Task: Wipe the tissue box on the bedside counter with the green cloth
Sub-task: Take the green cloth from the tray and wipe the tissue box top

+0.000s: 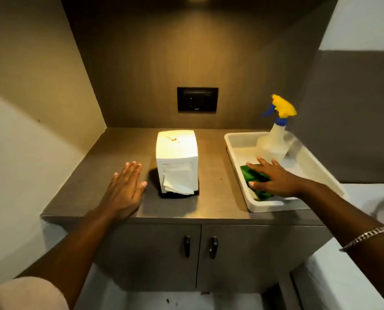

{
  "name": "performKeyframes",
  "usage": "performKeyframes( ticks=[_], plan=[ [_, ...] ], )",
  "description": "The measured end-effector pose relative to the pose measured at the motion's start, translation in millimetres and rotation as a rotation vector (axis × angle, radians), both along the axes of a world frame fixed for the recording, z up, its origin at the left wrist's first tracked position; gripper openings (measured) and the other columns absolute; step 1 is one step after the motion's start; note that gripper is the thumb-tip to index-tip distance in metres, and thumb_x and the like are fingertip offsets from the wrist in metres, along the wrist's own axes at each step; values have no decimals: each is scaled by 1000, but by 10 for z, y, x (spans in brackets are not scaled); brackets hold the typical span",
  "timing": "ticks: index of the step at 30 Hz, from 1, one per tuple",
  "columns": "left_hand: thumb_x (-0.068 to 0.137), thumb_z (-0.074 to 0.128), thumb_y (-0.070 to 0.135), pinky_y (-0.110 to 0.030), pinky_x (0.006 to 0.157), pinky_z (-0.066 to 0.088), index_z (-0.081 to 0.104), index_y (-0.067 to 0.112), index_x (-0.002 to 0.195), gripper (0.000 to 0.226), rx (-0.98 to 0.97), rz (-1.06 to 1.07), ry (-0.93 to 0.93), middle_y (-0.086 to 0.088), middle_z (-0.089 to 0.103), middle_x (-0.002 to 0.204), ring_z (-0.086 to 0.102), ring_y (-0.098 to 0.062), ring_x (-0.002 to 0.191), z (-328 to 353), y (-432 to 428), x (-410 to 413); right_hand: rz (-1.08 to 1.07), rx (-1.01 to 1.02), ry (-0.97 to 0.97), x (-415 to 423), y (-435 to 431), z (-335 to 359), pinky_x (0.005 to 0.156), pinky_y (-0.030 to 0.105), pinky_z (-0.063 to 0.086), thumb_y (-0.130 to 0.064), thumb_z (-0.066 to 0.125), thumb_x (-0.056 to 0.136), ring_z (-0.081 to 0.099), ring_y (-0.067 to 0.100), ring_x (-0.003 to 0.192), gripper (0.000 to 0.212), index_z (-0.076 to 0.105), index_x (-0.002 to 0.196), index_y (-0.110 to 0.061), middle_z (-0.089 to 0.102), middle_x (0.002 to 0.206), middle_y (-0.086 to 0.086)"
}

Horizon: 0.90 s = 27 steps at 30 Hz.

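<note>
Brown laminate table [123, 148] under a warm niche lamp, carrying the white tissue box [176, 162] upright at centre, a small reddish smear on its top. Right of it, well apart, a white tray [235, 157] with the green cloth [252, 176] and a spray bottle [273, 142]. Right hand [276, 177] pressing flat on the cloth, grip not yet closed; left hand [125, 189] wide open, flat on the table just beside the box. Best now: pinch the cloth fully, lift clear of the tray rim, steady the light box with the left, then wipe the smeared top first.

The grey-brown counter [110, 153] carries a white tissue box [176, 161] on a dark base near its middle; a white tray [235, 153] sits at its right; the left hand [125, 190] lies flat beside the box.
</note>
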<state>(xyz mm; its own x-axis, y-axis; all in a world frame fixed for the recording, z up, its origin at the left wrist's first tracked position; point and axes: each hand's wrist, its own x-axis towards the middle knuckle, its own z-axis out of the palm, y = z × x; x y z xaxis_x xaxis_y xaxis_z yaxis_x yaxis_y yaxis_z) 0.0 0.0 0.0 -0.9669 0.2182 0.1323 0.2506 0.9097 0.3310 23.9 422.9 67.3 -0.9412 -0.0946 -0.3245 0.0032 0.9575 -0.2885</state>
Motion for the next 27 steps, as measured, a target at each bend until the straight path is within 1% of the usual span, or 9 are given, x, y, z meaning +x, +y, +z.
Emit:
performKeyframes(
  ticks=[3,7,9,12,17,20,23,25,27],
  plan=[
    [89,8,63,-39,114,-10,-9,23,149,74,-170,22,-100,1,-11,161,-15,-11,144,-149,-61,-83,100,49,-92,-86,58,-119,117,56,-3,-55,55,85,-15,36,147,87,-1,148,-39,-13,162,7],
    [87,6,65,-45,115,-10,-10,22,149,77,-286,16,-102,-1,-11,161,-13,-18,147,-224,-41,-100,155,94,-105,-82,131,-230,116,52,-2,-52,57,85,-20,33,146,94,-24,132,-44,-23,160,2],
    [88,8,63,-45,116,-9,-9,22,149,76,-287,11,-96,-2,-10,161,-11,-20,147,-204,-39,-111,132,100,-96,-102,144,-221,118,52,2,-46,60,86,-15,32,147,93,-17,137,-46,-19,161,0],
    [88,9,63,-45,116,-7,-8,21,149,76,-284,5,-71,-2,-8,162,-10,-20,147,-215,-37,-117,77,85,5,-73,112,-190,119,50,13,-36,62,87,0,32,149,82,7,148,-41,-2,164,3],
    [87,11,62,-46,117,-8,-11,19,148,78,-279,15,-157,-3,-11,161,-12,-19,147,-128,-15,-123,30,21,159,-19,34,-119,111,42,31,-35,63,87,36,32,139,62,36,143,-35,31,157,5],
    [94,22,58,-42,118,-9,-13,23,147,73,-122,-20,-253,3,-15,160,-16,-12,145,120,-49,-168,-44,-115,176,-18,58,28,109,39,37,-17,71,81,48,29,130,61,49,137,-29,47,148,8],
    [95,28,53,-34,116,-12,-12,33,145,67,166,-126,-182,14,-15,157,-19,-2,143,534,-87,-242,-107,-322,341,-7,42,265,95,33,48,3,70,75,60,23,112,65,55,127,-34,62,132,7],
    [89,32,50,-29,115,-12,-9,39,144,69,327,-219,-174,23,-14,154,-17,3,142,834,-68,-293,-107,-473,463,14,-98,480,87,26,50,2,72,76,63,12,104,67,55,121,-45,68,123,-6],
    [80,44,63,-27,113,-11,-9,46,143,84,396,-292,-264,29,-16,150,-20,10,138,1082,15,-342,-31,-632,484,23,-337,720,78,15,51,-1,72,78,65,1,100,65,58,116,-51,71,112,-23]
  ],
)
